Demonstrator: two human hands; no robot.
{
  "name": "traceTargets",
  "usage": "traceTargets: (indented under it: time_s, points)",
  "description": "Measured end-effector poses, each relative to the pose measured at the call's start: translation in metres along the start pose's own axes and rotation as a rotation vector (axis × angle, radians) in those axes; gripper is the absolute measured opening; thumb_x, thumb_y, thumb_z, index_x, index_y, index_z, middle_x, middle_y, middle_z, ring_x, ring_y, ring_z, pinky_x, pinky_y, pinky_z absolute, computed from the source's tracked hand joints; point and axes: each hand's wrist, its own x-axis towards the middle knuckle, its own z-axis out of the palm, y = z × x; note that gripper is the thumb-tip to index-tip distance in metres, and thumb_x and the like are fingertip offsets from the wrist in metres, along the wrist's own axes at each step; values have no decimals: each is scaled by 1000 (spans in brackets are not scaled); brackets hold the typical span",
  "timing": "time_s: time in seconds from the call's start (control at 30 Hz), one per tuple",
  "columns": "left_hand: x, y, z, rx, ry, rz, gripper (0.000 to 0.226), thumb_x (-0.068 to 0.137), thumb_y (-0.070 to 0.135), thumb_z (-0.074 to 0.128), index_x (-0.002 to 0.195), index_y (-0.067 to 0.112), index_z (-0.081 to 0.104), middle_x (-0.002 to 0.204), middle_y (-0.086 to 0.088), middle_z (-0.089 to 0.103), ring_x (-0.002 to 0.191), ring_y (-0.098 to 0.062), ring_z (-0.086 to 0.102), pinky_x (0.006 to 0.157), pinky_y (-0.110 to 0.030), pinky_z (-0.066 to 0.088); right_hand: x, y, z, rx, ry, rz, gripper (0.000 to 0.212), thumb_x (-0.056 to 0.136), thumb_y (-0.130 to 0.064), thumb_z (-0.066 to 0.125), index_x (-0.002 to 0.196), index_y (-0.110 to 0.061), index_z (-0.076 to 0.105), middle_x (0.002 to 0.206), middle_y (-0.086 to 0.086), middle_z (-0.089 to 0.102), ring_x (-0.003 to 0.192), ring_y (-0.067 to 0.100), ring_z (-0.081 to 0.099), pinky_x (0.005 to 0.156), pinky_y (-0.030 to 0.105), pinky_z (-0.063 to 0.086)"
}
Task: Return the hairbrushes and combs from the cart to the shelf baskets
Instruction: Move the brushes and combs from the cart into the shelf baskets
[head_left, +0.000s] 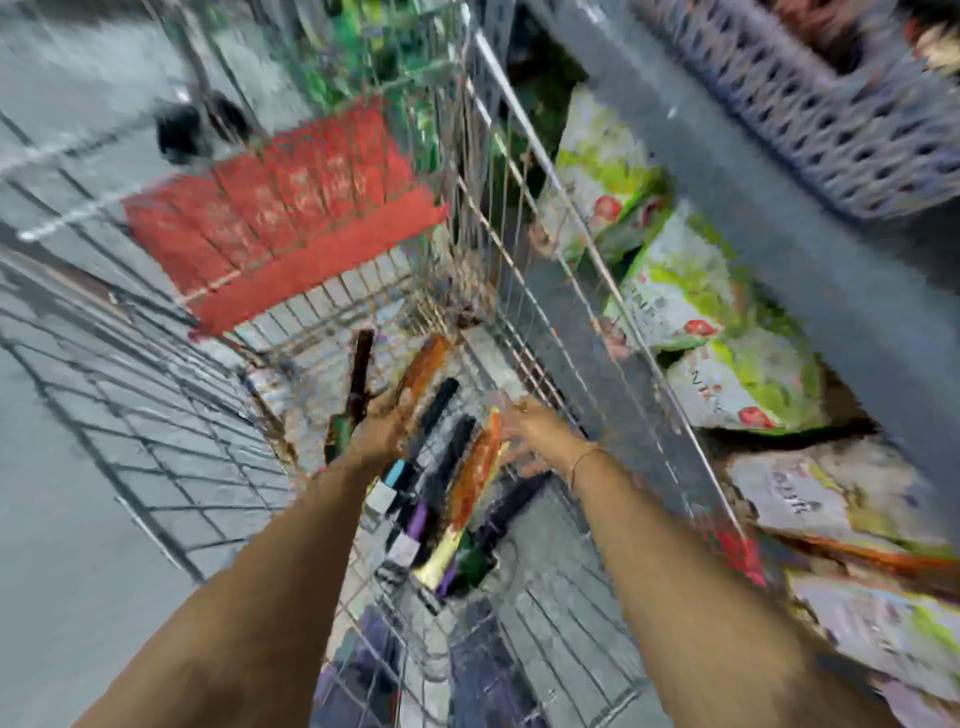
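Both bare hands are reaching down into the silver wire shopping cart (524, 218) at the centre of the frame, so the pick-up step is under way. The left hand (384, 423) is closing round what looks like a dark brown brush or comb (361, 371), though blur hides the finger contact. The right hand (524, 423) is hovering just above an orange packaged brush (475, 475); whether its fingers are spread or curled I cannot tell. Several long packaged brushes and combs (441, 478) are lying side by side on the cart floor, long axes running from lower centre toward upper centre, their card ends (pale, purple, gold) pointing at the viewer. Next, I judge, comes a firm grasp, then a lift over the cart wall toward the grey perforated plastic basket (831, 104) at upper right.
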Motion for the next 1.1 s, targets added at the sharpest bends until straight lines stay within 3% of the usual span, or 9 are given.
traceTargets:
  time_s: [0.07,0.13,0.23,0.4,0.53,0.73,0.9,1.0,1.1]
  points:
    - [20,-12,2,80,111,22,30,93,10,47,117,-8,53,75,-7,50,57,-9,52,44,-14,44,19,13,5,-97,4,10,15,97,-28,42,101,-15,48,104,22,50,34,4,53,40,16,45]
    - [39,-31,0,259,170,-2,41,86,13,59,121,-7,55,95,-16,60,78,-25,60,64,-28,42,38,36,13,-98,-31,99,29,93,-24,52,118,-12,45,108,16,52,40,7,57,51,25,51]
    - [57,-46,-2,432,163,-22,43,84,12,62,119,-12,55,127,-26,59,115,-36,55,77,-25,45,59,60,41,-84,-10,185,25,82,-24,68,94,-9,52,98,13,52,67,20,54,69,40,52]
    - [65,-62,3,695,193,52,56,69,14,75,121,4,57,122,-21,62,111,-34,59,89,-34,47,70,72,93,-142,157,167,88,69,-34,79,135,-2,29,137,19,43,123,36,48,103,41,45]
    - [74,-67,6,671,143,29,78,56,14,85,125,5,52,122,-18,63,114,-33,58,93,-34,47,77,75,110,-167,387,196,67,75,-23,75,124,-10,33,133,15,48,100,35,61,75,33,52]
    - [76,-61,1,484,185,-33,44,60,8,79,99,-3,63,90,-14,60,89,-30,61,72,-34,47,69,69,95,10,427,175,56,76,-13,72,124,-2,44,126,19,57,108,33,60,80,25,48]
    - [75,-51,-1,237,114,-81,20,64,-2,73,81,4,65,78,-8,54,71,-21,50,63,-27,41,62,39,71,60,473,72,74,70,-27,72,132,-4,39,131,19,52,110,38,59,89,45,54]
    - [76,-49,-4,-11,25,-138,27,70,-6,66,63,15,51,55,-4,57,55,-18,50,57,-23,36,68,25,48,-224,584,-37,65,76,-25,69,129,-5,38,133,17,39,95,30,58,57,19,47]
    - [77,-49,2,-128,-13,-163,23,80,-3,59,71,17,54,47,4,62,39,-7,58,53,-20,40,75,24,47,-484,522,-83,69,78,-15,71,134,-10,32,134,18,32,101,33,60,69,22,47]
